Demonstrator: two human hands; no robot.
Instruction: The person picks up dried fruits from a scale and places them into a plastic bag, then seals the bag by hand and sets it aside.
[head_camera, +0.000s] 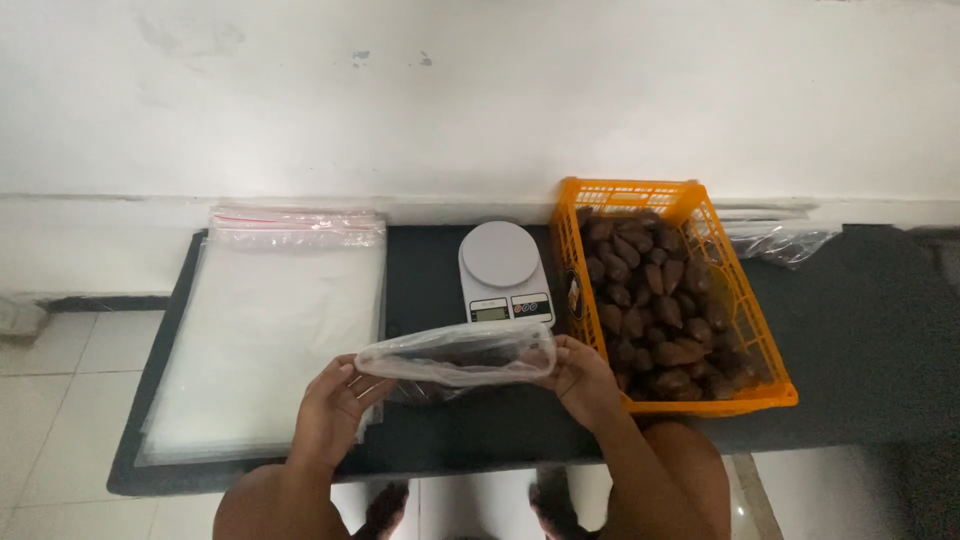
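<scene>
My left hand (330, 405) and my right hand (580, 380) hold a clear plastic bag (460, 355) by its two ends, stretched level between them above the dark mat (440, 440). The bag has some dark brown fruit inside, seen dimly through the plastic. It hangs just in front of a small white digital scale (503, 270) with a round plate. My right hand is close to the front left corner of an orange plastic basket (740, 305) filled with several brown scaly fruits (650, 300).
A thick stack of clear zip bags (275, 320) lies on the left of the mat. More crumpled clear plastic (785, 240) lies behind the basket at the right. A white wall rises behind. My knees and feet show below, over a tiled floor.
</scene>
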